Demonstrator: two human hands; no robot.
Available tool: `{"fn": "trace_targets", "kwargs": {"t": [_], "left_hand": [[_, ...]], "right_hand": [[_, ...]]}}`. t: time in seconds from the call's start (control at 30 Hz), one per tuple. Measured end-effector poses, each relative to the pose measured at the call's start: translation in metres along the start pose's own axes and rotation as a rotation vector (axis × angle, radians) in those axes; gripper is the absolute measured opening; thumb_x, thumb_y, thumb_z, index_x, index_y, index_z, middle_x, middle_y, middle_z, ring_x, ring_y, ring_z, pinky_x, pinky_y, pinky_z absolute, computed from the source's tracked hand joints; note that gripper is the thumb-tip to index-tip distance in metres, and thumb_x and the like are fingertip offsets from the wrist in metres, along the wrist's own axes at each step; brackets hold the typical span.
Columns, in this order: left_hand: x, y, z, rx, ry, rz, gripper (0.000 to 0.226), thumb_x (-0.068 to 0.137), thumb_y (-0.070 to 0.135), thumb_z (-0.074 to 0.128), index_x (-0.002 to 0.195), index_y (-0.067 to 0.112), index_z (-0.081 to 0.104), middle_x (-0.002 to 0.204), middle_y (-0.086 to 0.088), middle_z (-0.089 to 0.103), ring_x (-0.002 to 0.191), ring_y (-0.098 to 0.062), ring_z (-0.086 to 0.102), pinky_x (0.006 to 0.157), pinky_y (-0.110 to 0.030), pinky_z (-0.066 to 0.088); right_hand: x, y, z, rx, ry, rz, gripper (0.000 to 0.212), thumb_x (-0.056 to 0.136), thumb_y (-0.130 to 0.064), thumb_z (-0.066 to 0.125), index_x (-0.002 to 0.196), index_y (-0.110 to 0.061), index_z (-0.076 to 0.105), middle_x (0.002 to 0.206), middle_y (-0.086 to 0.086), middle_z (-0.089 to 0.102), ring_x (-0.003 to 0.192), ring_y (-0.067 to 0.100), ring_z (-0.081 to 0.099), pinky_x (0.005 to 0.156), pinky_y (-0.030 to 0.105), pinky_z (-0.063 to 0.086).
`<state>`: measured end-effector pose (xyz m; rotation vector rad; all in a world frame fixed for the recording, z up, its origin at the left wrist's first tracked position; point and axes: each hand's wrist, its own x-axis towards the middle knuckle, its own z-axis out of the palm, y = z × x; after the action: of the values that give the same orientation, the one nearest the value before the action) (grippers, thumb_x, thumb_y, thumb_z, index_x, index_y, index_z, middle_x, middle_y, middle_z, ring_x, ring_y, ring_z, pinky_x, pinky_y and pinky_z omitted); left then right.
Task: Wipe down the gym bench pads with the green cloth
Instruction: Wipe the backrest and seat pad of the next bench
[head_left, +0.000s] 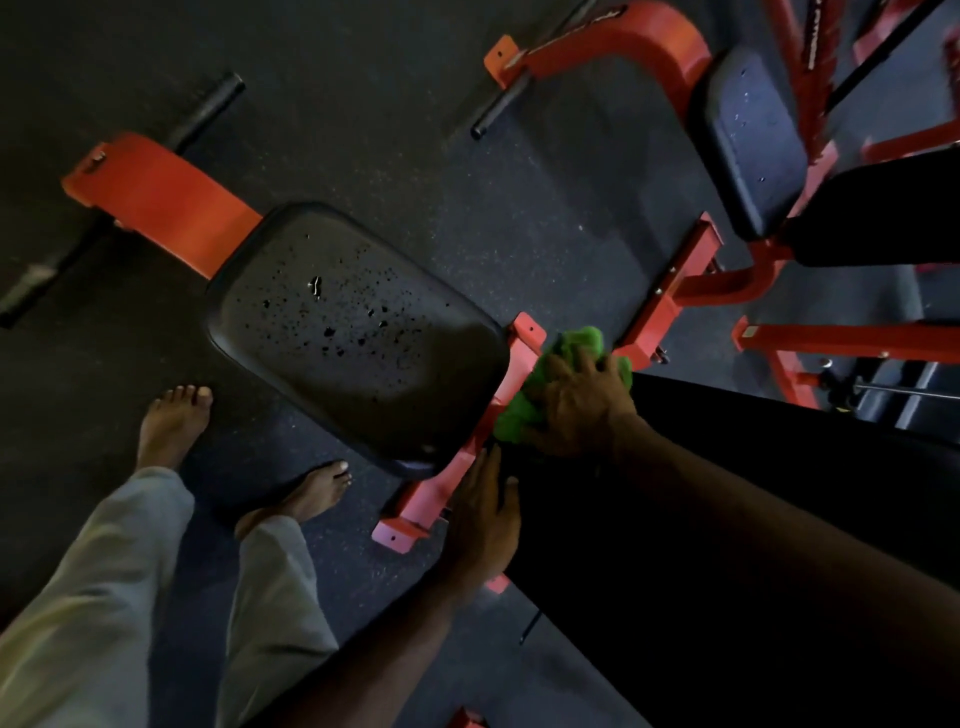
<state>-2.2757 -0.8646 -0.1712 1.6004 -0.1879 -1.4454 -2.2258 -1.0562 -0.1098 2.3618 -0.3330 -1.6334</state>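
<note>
The green cloth (566, 374) is bunched at the near end of the long black back pad (753, 519), which runs off to the lower right. My right hand (582, 410) presses down on the cloth, fingers spread over it. My left hand (485, 519) lies flat, fingers straight, on the left edge of that back pad. Left of the hands, the black seat pad (353, 332) is dotted with wet droplets.
The red bench frame (441, 493) shows between the two pads and at the far left (156, 197). A second red bench with a black seat (753, 145) stands at the upper right. My bare feet (176, 426) stand on the dark rubber floor.
</note>
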Motion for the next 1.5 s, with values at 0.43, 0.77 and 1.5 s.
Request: {"fn": "trace_targets", "kwargs": {"t": [0.43,0.77,1.5], "left_hand": [[-0.003,-0.035,0.0,-0.102,0.011,-0.144,0.053,0.111,0.026,0.04,0.162,0.018,0.026,0.168,-0.001,0.029,0.154,-0.016,0.026,0.117,-0.02,0.017],[-0.036,-0.002,0.027,0.015,0.153,0.049,0.058,0.103,0.033,0.042,0.155,0.009,0.037,0.159,0.003,0.036,0.148,-0.017,0.035,0.119,-0.026,0.027],[0.158,-0.259,-0.327,1.393,0.214,-0.157,0.024,0.102,0.007,0.051,0.121,-0.005,0.058,0.117,-0.035,0.059,0.112,-0.052,0.058,0.094,-0.062,0.047]], "right_hand": [[-0.001,-0.03,0.023,0.024,0.029,-0.277,0.095,0.076,-0.094,0.018,0.138,-0.033,0.058,0.155,0.005,0.044,0.152,0.034,0.026,0.112,0.053,0.028],[-0.01,-0.035,0.043,0.067,0.032,-0.315,0.075,0.076,-0.084,0.038,0.124,-0.034,0.067,0.143,-0.002,0.056,0.148,0.035,0.038,0.108,0.052,0.037],[-0.094,-0.034,-0.007,0.093,-0.05,-0.346,0.074,0.083,-0.071,0.064,0.148,-0.038,0.049,0.161,-0.004,0.037,0.155,0.026,0.021,0.114,0.052,0.032]]}}
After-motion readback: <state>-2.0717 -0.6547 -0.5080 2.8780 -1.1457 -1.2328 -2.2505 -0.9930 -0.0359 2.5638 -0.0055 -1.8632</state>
